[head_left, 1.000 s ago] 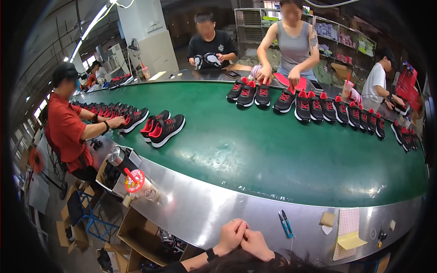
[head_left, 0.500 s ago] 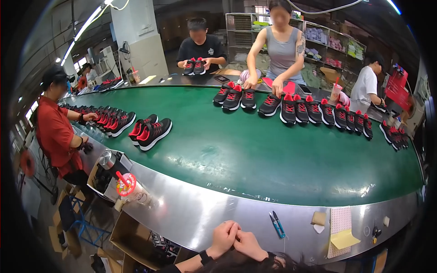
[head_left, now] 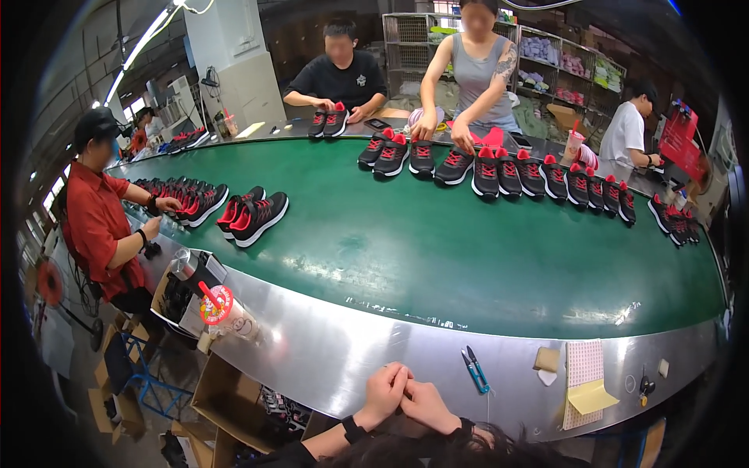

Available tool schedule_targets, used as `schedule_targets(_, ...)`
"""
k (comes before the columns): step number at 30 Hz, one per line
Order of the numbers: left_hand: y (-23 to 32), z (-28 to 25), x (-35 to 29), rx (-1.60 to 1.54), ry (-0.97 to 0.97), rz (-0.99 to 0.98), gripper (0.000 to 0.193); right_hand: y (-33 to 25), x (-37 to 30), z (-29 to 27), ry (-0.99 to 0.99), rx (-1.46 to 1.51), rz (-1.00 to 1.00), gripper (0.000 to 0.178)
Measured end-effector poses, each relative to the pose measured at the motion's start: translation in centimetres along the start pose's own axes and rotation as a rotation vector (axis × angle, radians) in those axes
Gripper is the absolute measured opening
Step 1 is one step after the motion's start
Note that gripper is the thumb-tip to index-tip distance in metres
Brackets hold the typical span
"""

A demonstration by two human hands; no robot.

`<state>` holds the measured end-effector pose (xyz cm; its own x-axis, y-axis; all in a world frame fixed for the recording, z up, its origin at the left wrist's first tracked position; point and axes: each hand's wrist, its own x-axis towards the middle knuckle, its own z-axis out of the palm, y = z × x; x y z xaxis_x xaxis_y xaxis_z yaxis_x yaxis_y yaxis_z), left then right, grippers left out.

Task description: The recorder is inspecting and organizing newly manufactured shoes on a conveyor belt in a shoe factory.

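My left hand (head_left: 384,392) and my right hand (head_left: 425,405) rest against each other over the steel ledge (head_left: 328,343) at the near side. Fingers on both are curled in and closed, and whatever they may hold is hidden. Just right of them lies a pair of thread snips (head_left: 474,370) with teal handles. Beyond the ledge, on the green conveyor belt (head_left: 374,257), a pair of black-and-red sneakers (head_left: 257,218) stands to the left. A long row of similar sneakers (head_left: 499,173) lines the far side.
A lidded drink cup (head_left: 226,310), a steel flask (head_left: 189,269) and a box stand at the left of the ledge. To the right lie a sponge (head_left: 547,359), a paper pad (head_left: 583,390) and a yellow slip. Across the belt, co-workers handle sneakers; another in red works at left.
Across the belt, the person in black has lowered a pair of sneakers to the far edge. The view has shifted slightly. My hands stay together.
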<state>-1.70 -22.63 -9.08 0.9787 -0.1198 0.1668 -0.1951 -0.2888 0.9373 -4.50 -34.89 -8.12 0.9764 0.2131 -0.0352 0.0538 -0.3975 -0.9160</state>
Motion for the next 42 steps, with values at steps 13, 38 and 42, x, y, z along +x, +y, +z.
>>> schedule_targets(13, 0.2, 0.7, -0.6, -0.038, -0.032, -0.050, 0.020, -0.1, -0.8, -0.6, -0.001, 0.023, 0.014, 0.018)
schedule_targets(38, 1.7, -2.7, 3.0, -0.473, -0.380, -0.333, 0.019, -0.5, -0.3, -0.5, -0.086, 0.126, 0.103, 0.018)
schedule_targets(42, 2.5, -3.8, 8.6, -0.613, -0.300, -0.269, 0.016, -0.9, -0.6, -1.4, -0.121, 0.441, 0.304, 0.023)
